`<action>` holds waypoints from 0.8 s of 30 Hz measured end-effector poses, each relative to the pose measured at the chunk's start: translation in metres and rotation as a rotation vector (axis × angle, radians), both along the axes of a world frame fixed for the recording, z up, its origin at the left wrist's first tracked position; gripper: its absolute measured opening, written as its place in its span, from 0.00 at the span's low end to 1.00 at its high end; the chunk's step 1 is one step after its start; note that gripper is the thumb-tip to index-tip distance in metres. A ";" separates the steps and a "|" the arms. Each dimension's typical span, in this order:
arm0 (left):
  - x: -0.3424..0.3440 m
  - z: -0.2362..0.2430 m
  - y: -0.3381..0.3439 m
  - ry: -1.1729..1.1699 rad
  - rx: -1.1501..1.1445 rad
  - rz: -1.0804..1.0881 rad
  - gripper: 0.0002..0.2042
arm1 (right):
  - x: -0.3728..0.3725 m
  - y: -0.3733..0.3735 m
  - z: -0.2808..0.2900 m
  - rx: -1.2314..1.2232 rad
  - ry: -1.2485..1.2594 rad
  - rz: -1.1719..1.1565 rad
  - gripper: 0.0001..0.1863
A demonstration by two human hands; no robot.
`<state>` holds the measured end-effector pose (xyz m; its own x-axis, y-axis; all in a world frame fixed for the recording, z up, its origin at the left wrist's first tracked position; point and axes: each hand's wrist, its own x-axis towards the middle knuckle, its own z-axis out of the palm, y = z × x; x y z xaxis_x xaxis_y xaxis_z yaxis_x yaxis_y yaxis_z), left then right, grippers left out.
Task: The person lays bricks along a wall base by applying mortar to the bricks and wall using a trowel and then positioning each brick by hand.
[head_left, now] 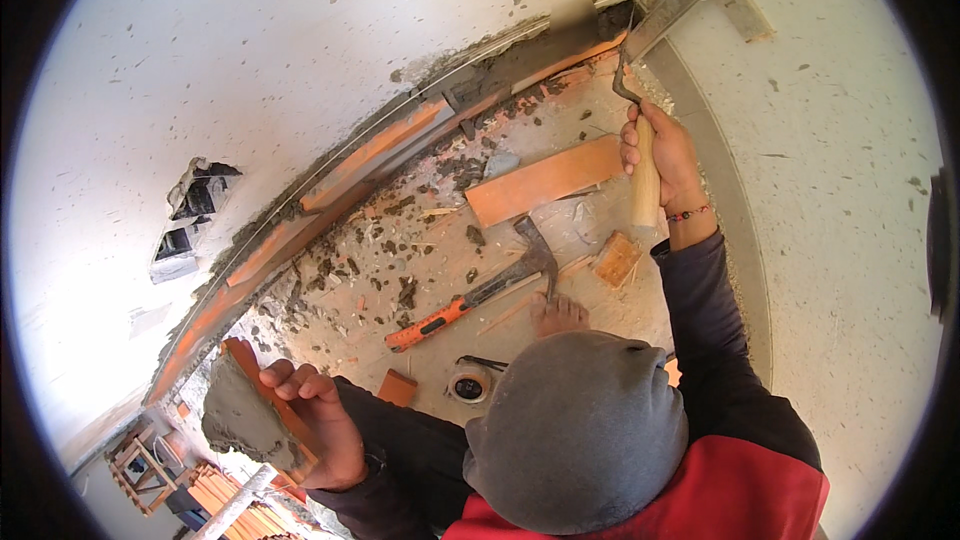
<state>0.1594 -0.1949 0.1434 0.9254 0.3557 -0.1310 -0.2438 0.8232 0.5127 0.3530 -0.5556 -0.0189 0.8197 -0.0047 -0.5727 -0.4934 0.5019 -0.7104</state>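
At the lower left, my left hand [315, 420] grips an orange tile [295, 430] with a thick coat of grey mortar [240, 405] on it. My right hand [660, 155] is closed round the wooden handle of a trowel [645, 180], whose blade reaches up to the mortar bed [570, 40] along the wall's foot and is partly blurred. A string [400, 110] runs along that course of orange tiles [370, 150] set in mortar. On the floor below my hands lie a loose tile [540, 178], a hammer [440, 320] with an orange-black handle and a small brick piece [617, 259].
A round tape measure [468, 385] and a tile piece [397, 387] lie near my knee, among scattered mortar crumbs. The white wall [300, 20] has a broken opening [195, 215]. A metal bar [680, 0] stands at the top corner. Stacked tiles [225, 495] are at lower left.
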 end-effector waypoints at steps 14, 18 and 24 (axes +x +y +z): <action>0.000 0.002 -0.004 -0.028 0.004 -0.007 0.28 | -0.015 -0.031 0.038 -0.393 0.042 0.298 0.12; 0.001 0.001 -0.005 -0.048 -0.017 -0.037 0.29 | -0.022 -0.035 0.030 -0.329 0.005 0.190 0.09; 0.004 0.001 -0.009 -0.092 0.017 -0.063 0.30 | -0.052 0.028 0.014 -0.290 -0.045 0.120 0.12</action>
